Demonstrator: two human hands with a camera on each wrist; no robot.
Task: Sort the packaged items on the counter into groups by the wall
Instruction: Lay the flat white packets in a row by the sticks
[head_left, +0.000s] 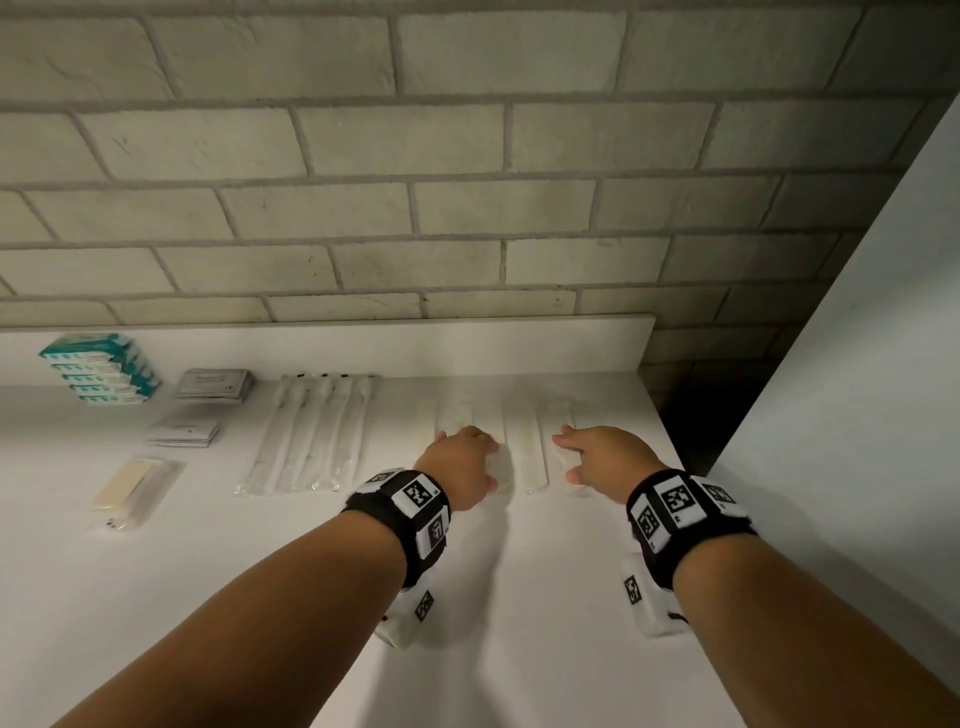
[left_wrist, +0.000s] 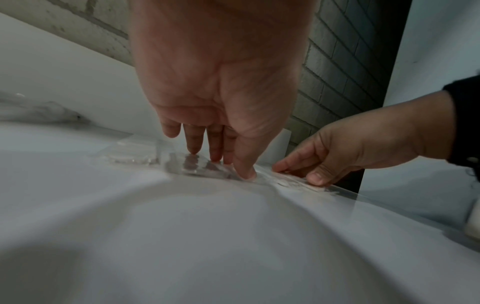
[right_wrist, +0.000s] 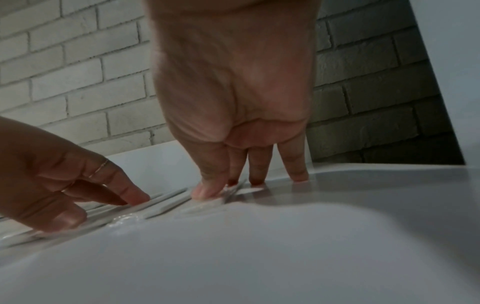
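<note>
A row of flat white strips in clear wrappers (head_left: 531, 452) lies on the white counter (head_left: 519, 597) near the back ledge. My left hand (head_left: 470, 452) rests on the left part of this row, its straight fingertips (left_wrist: 193, 148) pressing down on a clear packet (left_wrist: 192, 167). My right hand (head_left: 576, 454) rests on the right end, with its thumb and fingertips (right_wrist: 298, 174) touching the rightmost packet (right_wrist: 207, 203) and the counter beside it. Neither hand grips anything. The packets under both palms are partly hidden in the head view.
Left of the row lie several wrapped toothbrushes (head_left: 311, 436), two stacks of grey sachets (head_left: 213, 384) (head_left: 182, 432), a stack of teal boxes (head_left: 101, 371) and a wrapped cream bar (head_left: 132, 486). A brick wall (head_left: 467, 182) stands behind. The counter ends just right of my right hand, beside a white panel (head_left: 857, 338).
</note>
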